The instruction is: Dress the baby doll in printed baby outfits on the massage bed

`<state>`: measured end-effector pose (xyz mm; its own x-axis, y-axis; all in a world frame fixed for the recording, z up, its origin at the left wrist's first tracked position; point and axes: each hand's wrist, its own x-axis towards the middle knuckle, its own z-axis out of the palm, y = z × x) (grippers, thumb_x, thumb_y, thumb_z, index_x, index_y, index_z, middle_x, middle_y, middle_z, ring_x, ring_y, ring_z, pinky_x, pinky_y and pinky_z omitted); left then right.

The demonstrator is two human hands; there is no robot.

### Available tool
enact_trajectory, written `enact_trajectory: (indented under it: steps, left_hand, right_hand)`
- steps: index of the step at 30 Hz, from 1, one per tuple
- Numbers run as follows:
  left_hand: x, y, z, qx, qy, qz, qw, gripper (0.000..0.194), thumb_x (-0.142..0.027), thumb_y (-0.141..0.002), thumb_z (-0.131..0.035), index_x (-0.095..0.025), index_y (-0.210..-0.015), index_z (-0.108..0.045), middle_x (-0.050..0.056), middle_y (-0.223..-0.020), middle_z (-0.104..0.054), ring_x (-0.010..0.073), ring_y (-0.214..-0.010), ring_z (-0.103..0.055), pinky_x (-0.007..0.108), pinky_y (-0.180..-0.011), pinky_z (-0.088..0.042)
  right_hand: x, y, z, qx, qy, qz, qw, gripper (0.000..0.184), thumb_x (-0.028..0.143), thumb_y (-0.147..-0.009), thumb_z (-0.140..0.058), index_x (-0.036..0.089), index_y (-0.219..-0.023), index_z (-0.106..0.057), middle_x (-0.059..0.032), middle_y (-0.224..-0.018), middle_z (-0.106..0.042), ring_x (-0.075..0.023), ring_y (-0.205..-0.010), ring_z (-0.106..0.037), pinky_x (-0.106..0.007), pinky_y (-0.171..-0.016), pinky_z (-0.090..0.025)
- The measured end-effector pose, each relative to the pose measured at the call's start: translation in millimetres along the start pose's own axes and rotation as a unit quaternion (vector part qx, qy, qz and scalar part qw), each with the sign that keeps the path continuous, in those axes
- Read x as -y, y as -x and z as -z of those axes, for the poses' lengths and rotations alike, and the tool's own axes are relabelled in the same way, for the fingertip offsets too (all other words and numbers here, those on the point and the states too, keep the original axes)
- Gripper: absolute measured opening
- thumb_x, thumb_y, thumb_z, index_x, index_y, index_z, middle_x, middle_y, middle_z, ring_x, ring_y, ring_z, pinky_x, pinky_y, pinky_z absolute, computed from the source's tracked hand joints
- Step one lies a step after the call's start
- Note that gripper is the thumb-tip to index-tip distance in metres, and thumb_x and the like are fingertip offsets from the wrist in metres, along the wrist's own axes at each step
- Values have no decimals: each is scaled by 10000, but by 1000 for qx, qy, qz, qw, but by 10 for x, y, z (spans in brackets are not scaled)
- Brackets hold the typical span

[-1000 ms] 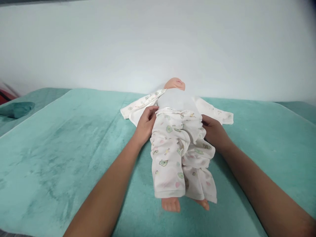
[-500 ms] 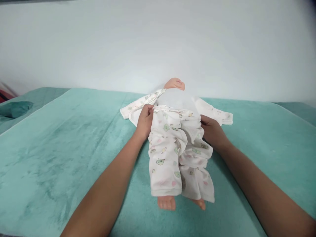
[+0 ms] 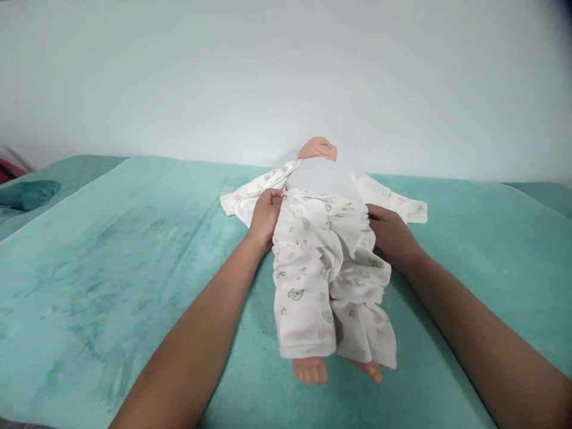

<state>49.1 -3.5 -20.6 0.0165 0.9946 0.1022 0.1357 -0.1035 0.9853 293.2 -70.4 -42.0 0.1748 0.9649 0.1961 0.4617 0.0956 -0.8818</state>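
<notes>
A baby doll (image 3: 318, 149) lies on its back on a teal blanket (image 3: 111, 256), head toward the wall and bare feet (image 3: 310, 369) toward me. White printed trousers (image 3: 313, 280) cover its legs up to the waist. An open white printed top (image 3: 250, 193) is spread under it, sleeves out to both sides. My left hand (image 3: 265, 215) is closed on the trousers' waistband at the doll's left side in view. My right hand (image 3: 389, 233) grips the waistband on the other side, fingers tucked into the cloth.
A plain white wall rises right behind the doll's head. A folded teal cloth (image 3: 27, 194) lies at the far left, with a red thing (image 3: 6, 173) at the edge behind it. The blanket spreads wide to both sides.
Both hands stay on the waistband and have drawn it slightly higher up the doll's torso; the trousers' legs have shifted a little along the doll's legs.
</notes>
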Motion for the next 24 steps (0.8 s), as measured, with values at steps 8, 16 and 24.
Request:
enact_trajectory:
  steps: [8, 16, 24]
  left_hand:
    - [109, -41, 39, 36, 2, -195, 980, 204, -285, -917, -510, -218, -1094, -585, 66, -1200, -649, 184, -1102, -603, 321, -988, -455]
    - [91, -48, 34, 57, 33, -161, 985, 172, -295, -909, -555, -219, -1059, -592, 46, -1174, -674, 174, -1094, -617, 299, -979, -458]
    - [96, -32, 53, 89, -13, -192, 977, 95, -280, -922, -531, -222, -974, -585, 27, -1101, -661, 178, -1070, -596, 290, -974, -419]
  right_hand:
    - [144, 97, -39, -37, -32, 12, 999, 118, 301, -756, -630, 267, -870, -624, -8, -854, -687, -230, -820, -614, -327, -700, -482]
    - [218, 195, -70, -126, -28, 136, 982, 223, 367, -893, -572, 268, -1081, -640, -60, -1256, -644, -265, -1169, -581, -408, -984, -460]
    - [364, -120, 79, 40, 13, 139, 989, 243, 423, -798, -719, 244, -774, -556, -18, -1480, -511, -304, -1365, -447, -440, -1069, -388]
